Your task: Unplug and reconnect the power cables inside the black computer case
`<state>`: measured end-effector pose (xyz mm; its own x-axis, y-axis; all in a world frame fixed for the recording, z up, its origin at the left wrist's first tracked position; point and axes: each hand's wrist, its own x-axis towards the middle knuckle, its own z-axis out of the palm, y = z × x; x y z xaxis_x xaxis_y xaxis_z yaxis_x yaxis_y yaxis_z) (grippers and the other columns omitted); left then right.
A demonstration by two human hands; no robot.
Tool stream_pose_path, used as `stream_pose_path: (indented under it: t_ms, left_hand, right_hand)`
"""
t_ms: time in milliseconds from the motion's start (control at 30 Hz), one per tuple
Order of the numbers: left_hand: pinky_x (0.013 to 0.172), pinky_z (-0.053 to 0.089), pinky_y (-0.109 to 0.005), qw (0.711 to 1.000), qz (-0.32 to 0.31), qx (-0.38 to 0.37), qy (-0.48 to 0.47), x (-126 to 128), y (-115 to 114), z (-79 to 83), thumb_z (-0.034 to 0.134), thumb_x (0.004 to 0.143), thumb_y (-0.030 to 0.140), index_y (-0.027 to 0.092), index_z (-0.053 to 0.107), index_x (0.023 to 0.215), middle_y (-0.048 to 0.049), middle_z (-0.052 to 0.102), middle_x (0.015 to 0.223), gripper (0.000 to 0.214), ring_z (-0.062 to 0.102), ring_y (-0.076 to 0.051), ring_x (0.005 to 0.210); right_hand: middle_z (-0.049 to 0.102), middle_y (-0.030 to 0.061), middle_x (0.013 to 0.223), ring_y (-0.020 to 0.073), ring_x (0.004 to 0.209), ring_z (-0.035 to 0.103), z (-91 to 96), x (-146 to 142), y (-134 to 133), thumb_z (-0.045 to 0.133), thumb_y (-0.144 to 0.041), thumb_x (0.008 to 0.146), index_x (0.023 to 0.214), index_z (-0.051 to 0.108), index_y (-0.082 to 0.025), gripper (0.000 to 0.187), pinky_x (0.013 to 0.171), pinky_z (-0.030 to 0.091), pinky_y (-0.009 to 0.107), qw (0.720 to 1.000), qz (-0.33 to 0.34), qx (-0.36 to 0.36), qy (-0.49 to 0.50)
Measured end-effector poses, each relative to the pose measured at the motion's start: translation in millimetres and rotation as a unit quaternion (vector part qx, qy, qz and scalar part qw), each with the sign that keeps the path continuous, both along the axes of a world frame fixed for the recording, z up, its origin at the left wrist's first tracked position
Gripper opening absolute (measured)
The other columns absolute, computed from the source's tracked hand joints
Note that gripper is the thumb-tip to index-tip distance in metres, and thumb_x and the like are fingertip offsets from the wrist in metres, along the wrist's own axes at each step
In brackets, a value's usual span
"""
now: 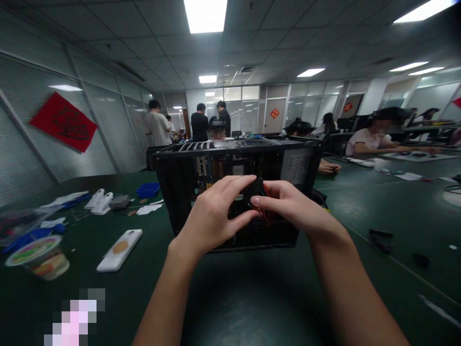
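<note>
An open black computer case (164, 187) stands on the green table in front of me, its inside facing me. Slots and circuit boards show in it, with a silver labelled box (293, 166), likely the power supply, at upper right. My left hand (212, 206) and my right hand (293, 202) meet before the opening. Between their fingertips is a small bundle of black and red cables (265, 214). My right thumb and fingers pinch it; my left fingers and thumb curve round its other side. The bundle's far end is hidden by my hands and the dark interior.
Left on the table (144, 307) lie a white phone-like slab (120, 250), a plastic cup (39, 257), a blue tray (147, 190) and a grey block (119, 202). Small black parts (381, 240) lie at right. A person's hand (329, 167) rests beyond the case; other people sit and stand farther back.
</note>
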<state>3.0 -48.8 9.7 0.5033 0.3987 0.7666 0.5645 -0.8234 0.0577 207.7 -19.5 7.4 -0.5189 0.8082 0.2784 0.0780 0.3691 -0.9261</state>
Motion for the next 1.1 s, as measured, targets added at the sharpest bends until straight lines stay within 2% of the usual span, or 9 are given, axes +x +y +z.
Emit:
stream_pose_path:
  t_ms: [133, 267, 500, 700, 833, 900, 933, 1033, 1100]
  left_hand:
    - [0.1, 0.053, -0.038, 0.994, 0.066, 0.083, 0.012, -1, 4, -1.9, 0.061, 0.093, 0.02, 0.023, 0.056, 0.131, -0.0094, 0.062, 0.128, 0.039, 0.061, -0.023, 0.119]
    - [0.093, 0.055, -0.036, 0.986, 0.093, 0.137, 0.016, 1, 10, -6.0, 0.06, 0.094, 0.022, 0.02, 0.061, 0.122, -0.0096, 0.066, 0.121, 0.028, 0.064, -0.021, 0.11]
    - [0.076, 0.051, -0.03, 0.958, 0.15, 0.243, -0.012, 8, 11, -10.0, 0.059, 0.094, 0.02, 0.017, 0.065, 0.109, -0.0078, 0.073, 0.106, 0.016, 0.068, -0.019, 0.092]
    - [0.072, 0.048, -0.03, 0.954, 0.145, 0.261, -0.031, 2, 19, -15.3, 0.063, 0.092, 0.021, 0.017, 0.067, 0.099, -0.0058, 0.076, 0.1, 0.009, 0.07, -0.017, 0.087]
    - [0.072, 0.048, -0.03, 0.952, 0.154, 0.262, -0.044, -4, 28, -21.3, 0.066, 0.091, 0.023, 0.018, 0.07, 0.099, -0.0053, 0.077, 0.103, 0.01, 0.071, -0.017, 0.088]
    - [0.072, 0.048, -0.031, 0.952, 0.165, 0.254, -0.045, -8, 33, -24.7, 0.066, 0.09, 0.023, 0.018, 0.071, 0.101, -0.0052, 0.077, 0.105, 0.012, 0.072, -0.018, 0.087]
    - [0.072, 0.048, -0.031, 0.953, 0.17, 0.248, -0.047, -9, 36, -26.5, 0.067, 0.09, 0.023, 0.018, 0.071, 0.101, -0.0053, 0.077, 0.106, 0.013, 0.072, -0.018, 0.088]
    - [0.075, 0.05, -0.031, 0.957, 0.178, 0.223, -0.058, -13, 44, -32.2, 0.066, 0.091, 0.024, 0.019, 0.072, 0.103, -0.0052, 0.077, 0.108, 0.015, 0.072, -0.019, 0.092]
    - [0.079, 0.051, -0.032, 0.961, 0.182, 0.2, -0.059, -14, 49, -36.3, 0.065, 0.092, 0.025, 0.019, 0.072, 0.104, -0.0049, 0.077, 0.11, 0.015, 0.072, -0.019, 0.096]
  right_hand:
    - [0.064, -0.0004, 0.074, 0.0127, 0.064, 0.056, -3.9, -5, 6, 0.075, -0.049, 0.079, 0.09, 0.067, -0.016, 0.035, 0.058, 0.044, 0.024, 0.996, -0.045, 0.006, 0.075]
    - [0.069, 0.0022, 0.082, 0.016, 0.074, 0.06, -3.4, -12, 7, 0.077, -0.048, 0.077, 0.093, 0.07, -0.015, 0.036, 0.067, 0.047, 0.027, 0.991, -0.062, 0.04, 0.113]
    - [0.065, 0.0001, 0.076, 0.0147, 0.071, 0.057, -6.8, -26, 6, 0.077, -0.051, 0.077, 0.088, 0.071, -0.016, 0.038, 0.065, 0.046, 0.026, 0.987, -0.072, 0.067, 0.128]
    - [0.063, -0.001, 0.073, 0.0135, 0.069, 0.056, -13.2, -27, 13, 0.073, -0.052, 0.081, 0.089, 0.07, -0.016, 0.036, 0.065, 0.048, 0.025, 0.992, -0.052, 0.058, 0.099]
    - [0.066, 0.0022, 0.08, 0.0166, 0.076, 0.06, -16.5, -23, 22, 0.052, -0.053, 0.096, 0.099, 0.071, -0.016, 0.041, 0.071, 0.052, 0.029, 0.991, -0.06, 0.105, 0.063]
    - [0.069, 0.0055, 0.095, 0.0192, 0.086, 0.064, -19.2, -22, 28, 0.045, -0.046, 0.1, 0.112, 0.069, -0.018, 0.039, 0.079, 0.055, 0.033, 0.97, -0.133, 0.199, 0.051]
    - [0.069, 0.0076, 0.107, 0.021, 0.096, 0.064, -21.0, -22, 31, 0.044, -0.04, 0.101, 0.121, 0.066, -0.02, 0.036, 0.085, 0.055, 0.035, 0.947, -0.174, 0.267, 0.037]
    - [0.055, 0.0101, 0.14, 0.0243, 0.125, 0.054, -28.1, -22, 41, 0.045, -0.021, 0.098, 0.137, 0.057, -0.025, 0.041, 0.105, 0.048, 0.042, 0.85, -0.233, 0.469, -0.059]
    - [0.052, 0.0109, 0.143, 0.0249, 0.13, 0.049, -33.8, -23, 47, 0.044, -0.015, 0.097, 0.138, 0.057, -0.025, 0.045, 0.108, 0.046, 0.043, 0.801, -0.23, 0.537, -0.129]
